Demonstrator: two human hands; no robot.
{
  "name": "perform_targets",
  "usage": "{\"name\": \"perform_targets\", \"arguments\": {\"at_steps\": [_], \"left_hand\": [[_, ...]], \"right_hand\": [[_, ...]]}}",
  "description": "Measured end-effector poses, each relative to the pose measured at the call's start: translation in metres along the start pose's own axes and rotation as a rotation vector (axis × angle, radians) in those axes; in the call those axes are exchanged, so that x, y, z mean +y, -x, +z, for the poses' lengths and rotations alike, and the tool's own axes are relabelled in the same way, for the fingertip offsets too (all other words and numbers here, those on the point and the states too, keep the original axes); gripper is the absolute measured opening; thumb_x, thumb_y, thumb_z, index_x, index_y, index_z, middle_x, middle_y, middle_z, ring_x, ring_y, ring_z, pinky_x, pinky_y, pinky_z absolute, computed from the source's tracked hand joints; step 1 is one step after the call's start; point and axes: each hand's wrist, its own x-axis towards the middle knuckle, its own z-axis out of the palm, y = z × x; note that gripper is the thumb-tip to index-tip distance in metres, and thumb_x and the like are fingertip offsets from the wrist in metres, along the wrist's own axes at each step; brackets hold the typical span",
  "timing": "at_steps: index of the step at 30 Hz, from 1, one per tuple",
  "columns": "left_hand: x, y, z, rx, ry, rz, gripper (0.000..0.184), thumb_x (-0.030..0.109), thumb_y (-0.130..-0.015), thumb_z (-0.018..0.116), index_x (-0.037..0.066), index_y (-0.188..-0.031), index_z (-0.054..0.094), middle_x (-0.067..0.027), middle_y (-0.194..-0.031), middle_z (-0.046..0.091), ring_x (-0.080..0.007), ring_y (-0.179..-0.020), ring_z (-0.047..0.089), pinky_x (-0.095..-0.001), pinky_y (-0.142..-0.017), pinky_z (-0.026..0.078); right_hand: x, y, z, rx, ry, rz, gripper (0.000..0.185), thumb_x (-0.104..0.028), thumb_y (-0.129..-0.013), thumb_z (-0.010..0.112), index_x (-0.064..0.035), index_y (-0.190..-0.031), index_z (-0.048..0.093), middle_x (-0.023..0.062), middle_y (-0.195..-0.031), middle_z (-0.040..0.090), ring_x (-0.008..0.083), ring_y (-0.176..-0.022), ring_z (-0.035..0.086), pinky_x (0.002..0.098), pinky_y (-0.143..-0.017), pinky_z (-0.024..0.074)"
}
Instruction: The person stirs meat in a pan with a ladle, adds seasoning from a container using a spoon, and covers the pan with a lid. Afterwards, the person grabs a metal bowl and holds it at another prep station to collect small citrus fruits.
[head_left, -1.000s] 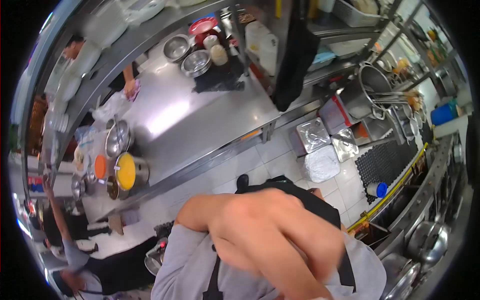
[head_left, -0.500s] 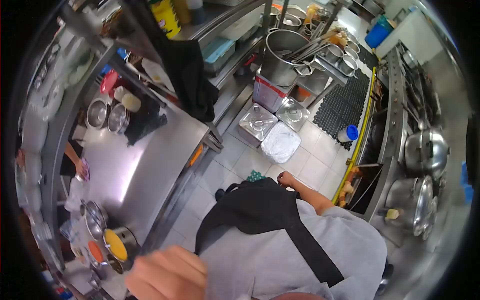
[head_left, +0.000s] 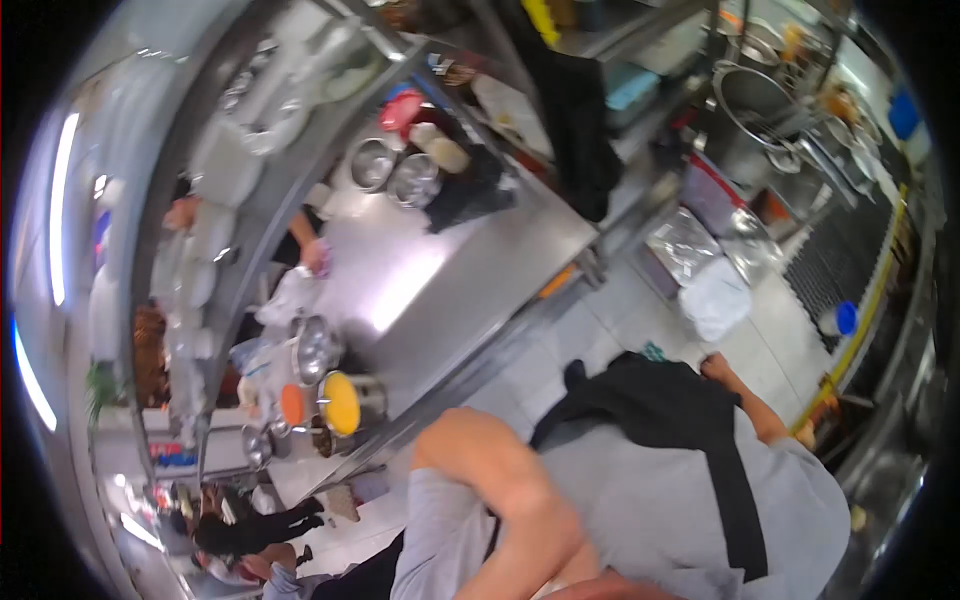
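My right hand (head_left: 715, 367) is low at my right side, beside the black apron (head_left: 640, 400), its fingers curled; anything in it is hidden. A small green patterned thing (head_left: 653, 351) shows near it, at the apron's edge. My left arm is bent in front of my grey shirt (head_left: 620, 490), its elbow pointing forward. My left hand (head_left: 525, 560) is blurred near the bottom edge, close to my face, and its fingers cannot be made out.
Ahead stands a steel table (head_left: 470, 290) with metal bowls (head_left: 413, 180) and a pot of yellow contents (head_left: 341, 404). A person's hand (head_left: 315, 257) is at its far side. Lidded containers (head_left: 683, 245) stand on the floor. Another person (head_left: 250, 535) is at lower left.
The view has swung left since half a second ago. My left hand has moved from the lower left toward my face. My right hand, hidden one second ago, stays low at my side.
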Motion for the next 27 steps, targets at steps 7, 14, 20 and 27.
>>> {"name": "perform_targets", "arguments": {"at_steps": [7,14,20,27], "left_hand": [[-0.025,-0.001,-0.005,-0.035,-0.18,0.184,0.02,0.009,-0.09,0.069,0.003,-0.109,0.068,-0.0139,-0.113,0.064,-0.0261,-0.09,0.064,-0.0407,-0.083,0.047],[-0.085,0.085,-0.09,-0.181,-1.323,-0.053,0.029,0.007,-0.088,0.071,0.003,-0.117,0.069,-0.0157,-0.125,0.066,-0.0291,-0.104,0.068,-0.0445,-0.097,0.05],[-0.115,0.193,-0.132,0.639,-0.402,-0.831,0.015,0.012,-0.095,0.072,0.0,-0.103,0.07,-0.0036,-0.098,0.07,-0.0084,-0.092,0.062,-0.0258,-0.081,0.051],[-0.086,0.203,-0.134,0.82,-0.577,-0.837,0.009,0.012,-0.095,0.07,0.003,-0.095,0.073,-0.0001,-0.083,0.071,-0.0079,-0.073,0.063,-0.0248,-0.068,0.051]], "right_hand": [[-0.002,0.015,-0.002,0.108,-0.037,-0.049,0.023,-0.016,-0.078,0.061,0.0019,-0.067,0.072,0.0178,-0.065,0.07,0.0256,-0.057,0.069,0.0382,-0.058,0.0563],[0.041,-0.042,0.002,0.127,-0.038,-0.167,0.037,-0.015,-0.085,0.068,0.0104,-0.112,0.065,0.021,-0.083,0.071,0.024,-0.067,0.069,0.0347,-0.062,0.0567],[-0.262,0.088,-0.093,-0.137,-0.624,-0.479,0.046,-0.016,-0.087,0.078,0.0062,-0.123,0.061,0.0086,-0.091,0.07,0.0158,-0.077,0.066,0.0285,-0.068,0.0526],[-0.413,0.167,-0.119,-0.126,-0.427,-0.834,0.034,-0.014,-0.087,0.074,0.0014,-0.116,0.067,0.0055,-0.1,0.071,0.0122,-0.088,0.066,0.0292,-0.078,0.0536]]}}
